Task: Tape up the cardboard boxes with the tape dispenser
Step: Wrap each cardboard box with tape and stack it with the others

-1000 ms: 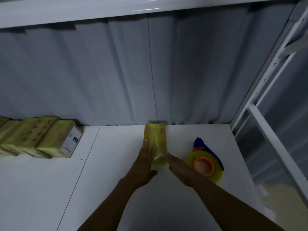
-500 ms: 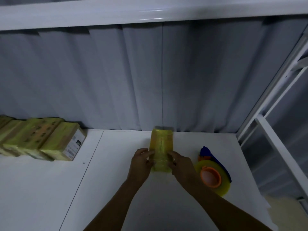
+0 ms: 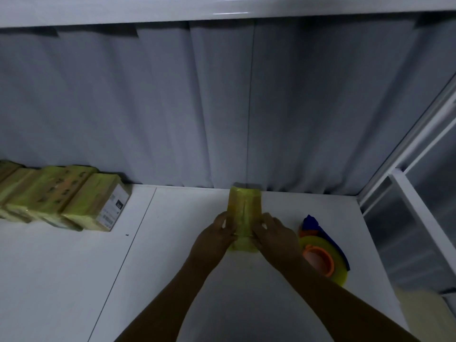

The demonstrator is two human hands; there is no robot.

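Observation:
A small cardboard box [image 3: 244, 208] wrapped in yellow tape lies lengthwise on the white table [image 3: 172, 267], its far end near the curtain. My left hand [image 3: 214, 239] grips its near left side and my right hand [image 3: 276, 236] grips its near right side, fingers curled onto the top. The tape dispenser [image 3: 323, 255], blue with an orange hub and a yellow tape roll, lies on the table just right of my right wrist, untouched.
A row of several taped yellow boxes [image 3: 61, 196] lines the back left of the table, the nearest showing a white label. A grey curtain [image 3: 222, 107] hangs behind. A white metal frame [image 3: 417, 193] stands at the right edge.
My hands went from lying flat on and beside the box to gripping its two near sides. The view shifted slightly; the box and dispenser stayed in place.

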